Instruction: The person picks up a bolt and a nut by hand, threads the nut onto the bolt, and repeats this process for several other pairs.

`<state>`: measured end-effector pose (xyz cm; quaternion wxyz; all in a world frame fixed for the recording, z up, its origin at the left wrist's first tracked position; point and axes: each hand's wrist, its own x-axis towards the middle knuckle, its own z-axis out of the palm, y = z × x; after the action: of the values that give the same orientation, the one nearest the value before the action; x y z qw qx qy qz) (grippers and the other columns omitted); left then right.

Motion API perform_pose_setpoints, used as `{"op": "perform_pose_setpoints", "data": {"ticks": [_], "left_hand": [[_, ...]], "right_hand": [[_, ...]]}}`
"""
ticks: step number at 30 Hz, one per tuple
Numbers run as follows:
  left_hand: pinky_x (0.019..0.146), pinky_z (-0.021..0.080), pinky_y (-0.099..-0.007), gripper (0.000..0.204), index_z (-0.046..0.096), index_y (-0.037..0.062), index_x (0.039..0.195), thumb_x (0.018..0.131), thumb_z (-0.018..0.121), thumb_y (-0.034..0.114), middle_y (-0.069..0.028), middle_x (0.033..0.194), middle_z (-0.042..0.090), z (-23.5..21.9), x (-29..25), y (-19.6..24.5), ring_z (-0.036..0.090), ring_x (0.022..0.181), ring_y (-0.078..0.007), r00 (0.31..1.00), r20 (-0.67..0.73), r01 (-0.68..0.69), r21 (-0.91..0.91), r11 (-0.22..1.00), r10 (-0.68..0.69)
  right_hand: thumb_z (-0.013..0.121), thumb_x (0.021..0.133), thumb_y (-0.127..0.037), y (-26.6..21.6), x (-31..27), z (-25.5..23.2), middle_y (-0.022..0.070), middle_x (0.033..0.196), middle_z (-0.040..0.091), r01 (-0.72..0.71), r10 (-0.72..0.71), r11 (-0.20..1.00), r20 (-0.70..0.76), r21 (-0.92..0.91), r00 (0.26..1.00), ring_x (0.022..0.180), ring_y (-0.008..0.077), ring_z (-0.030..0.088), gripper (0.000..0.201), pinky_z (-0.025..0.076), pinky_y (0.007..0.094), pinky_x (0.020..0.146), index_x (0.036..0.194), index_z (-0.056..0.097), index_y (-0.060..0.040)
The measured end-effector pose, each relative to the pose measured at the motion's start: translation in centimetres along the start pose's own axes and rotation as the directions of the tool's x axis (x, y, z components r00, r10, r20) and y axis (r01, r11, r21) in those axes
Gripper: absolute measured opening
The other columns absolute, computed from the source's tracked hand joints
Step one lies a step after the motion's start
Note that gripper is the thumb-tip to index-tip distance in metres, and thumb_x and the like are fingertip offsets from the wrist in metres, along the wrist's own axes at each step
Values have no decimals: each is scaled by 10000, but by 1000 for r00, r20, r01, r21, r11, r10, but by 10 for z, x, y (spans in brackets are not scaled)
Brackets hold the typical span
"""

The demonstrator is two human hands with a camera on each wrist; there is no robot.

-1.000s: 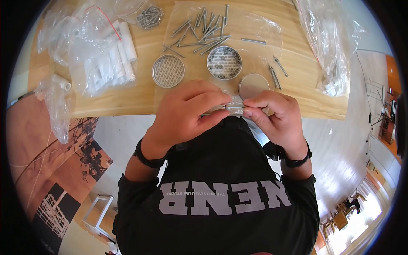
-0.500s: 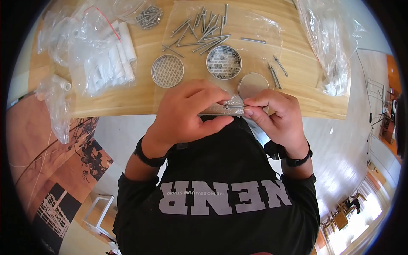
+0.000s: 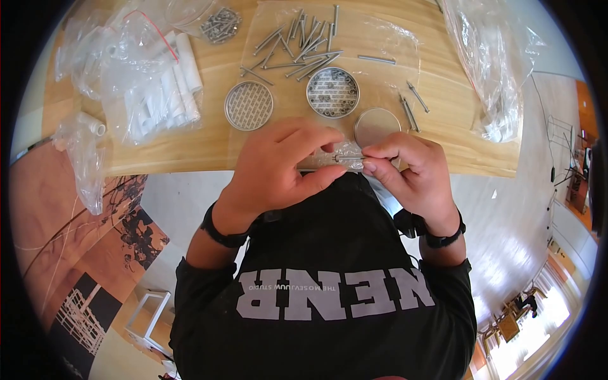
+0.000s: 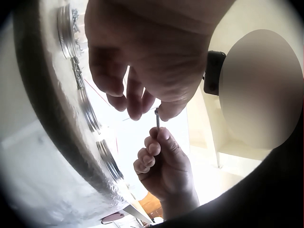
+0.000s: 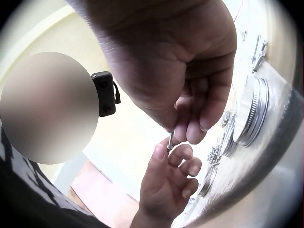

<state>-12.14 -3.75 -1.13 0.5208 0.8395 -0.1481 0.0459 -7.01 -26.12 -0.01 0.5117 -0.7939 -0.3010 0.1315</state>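
A slim metal bolt (image 3: 351, 158) lies roughly level between the hands, close over the table's front edge. My right hand (image 3: 415, 168) pinches its right part between thumb and index finger. At the bolt's other end is a wider small piece, seen in the right wrist view beside the left thumb (image 5: 159, 154). My left hand (image 3: 272, 168) is around that end, its thumb and fingers spread apart. In the left wrist view the left thumb (image 4: 171, 110) sits right beside the bolt's tip (image 4: 157, 113). Crinkled clear plastic (image 3: 348, 149) shows behind the bolt.
A round tin (image 3: 358, 95) holds several nuts; another tin (image 3: 249, 106) and a plain round lid (image 3: 377, 123) flank it. Loose bolts (image 3: 310, 54) lie behind on clear plastic film (image 3: 386, 38). Bagged white tubes (image 3: 190, 63) are at left, a plastic bag (image 3: 487, 69) at right.
The left thumb and index finger, earlier close at the bolt's end, have moved apart and back from it. The right hand keeps its pinch on the bolt.
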Motion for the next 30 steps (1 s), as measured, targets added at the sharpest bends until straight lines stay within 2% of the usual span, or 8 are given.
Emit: {"op": "perform_pose_setpoints", "data": {"ticks": [3, 5, 9, 14, 17, 21, 23, 30], "left_hand": [[555, 453, -304, 246, 681, 62, 938, 724, 802, 82, -34, 798, 641, -1, 3, -2, 575, 635, -215, 992, -55, -109, 44, 993, 111], [556, 452, -307, 250, 687, 63, 918, 700, 810, 55, -42, 806, 641, 2, 3, -12, 575, 640, -221, 946, -80, -304, 112, 946, 313], [542, 445, -313, 190, 685, 57, 881, 722, 790, 63, -51, 802, 639, -1, 0, -13, 575, 631, -226, 944, -80, -309, 134, 941, 321], [538, 446, -305, 125, 678, 51, 872, 768, 742, 78, -61, 819, 645, -7, -5, -9, 566, 603, -228, 993, 63, -105, 83, 991, 100], [536, 447, -304, 169, 672, 54, 892, 749, 761, 74, -62, 837, 648, -4, -1, -2, 565, 603, -229, 999, 7, -47, -34, 998, 47], [535, 452, -307, 205, 667, 54, 907, 732, 773, 62, -64, 855, 649, 0, 2, -3, 580, 620, -234, 991, -3, -132, 56, 990, 132], [524, 451, -314, 223, 672, 57, 909, 714, 781, 43, -59, 828, 647, 4, 1, -14, 580, 617, -233, 949, -57, -304, 107, 947, 311], [520, 446, -309, 174, 673, 59, 904, 751, 752, 82, -49, 763, 635, -5, -6, -12, 575, 607, -232, 976, 66, -213, 78, 974, 208]], "right_hand": [[776, 801, -112, 0, 0, 0, 45, 765, 660, -3, 3, 1000, -6, 6, 1000, 631, 232, 645, 149, 481, 310, 546, 883, 655, -89], [775, 802, -110, 0, 0, 0, 46, 762, 657, -12, 12, 1000, 2, -3, 1000, 630, 231, 643, 145, 478, 311, 543, 883, 656, -91], [775, 804, -113, -1, 1, 0, 48, 758, 654, 12, -11, 999, 26, -36, 1000, 629, 229, 643, 143, 473, 312, 538, 881, 656, -93], [774, 803, -113, -2, 2, 0, 45, 748, 650, 16, -15, 999, 25, -38, 1000, 625, 225, 641, 143, 471, 312, 538, 880, 656, -91], [775, 803, -112, 0, 0, 0, 46, 747, 649, -25, 25, 999, 7, 22, 1000, 624, 227, 643, 144, 477, 311, 542, 880, 656, -90], [775, 802, -114, 1, 0, -1, 48, 748, 651, -14, 14, 1000, 9, 11, 1000, 625, 229, 644, 148, 482, 309, 545, 882, 653, -88], [775, 802, -113, 0, 1, 0, 51, 749, 652, -4, 4, 1000, 13, 4, 1000, 625, 228, 644, 149, 482, 306, 546, 879, 651, -85], [771, 807, -112, -2, 1, -1, 49, 753, 650, -8, 7, 1000, 24, 17, 1000, 628, 228, 643, 146, 481, 308, 545, 879, 648, -83]]}}
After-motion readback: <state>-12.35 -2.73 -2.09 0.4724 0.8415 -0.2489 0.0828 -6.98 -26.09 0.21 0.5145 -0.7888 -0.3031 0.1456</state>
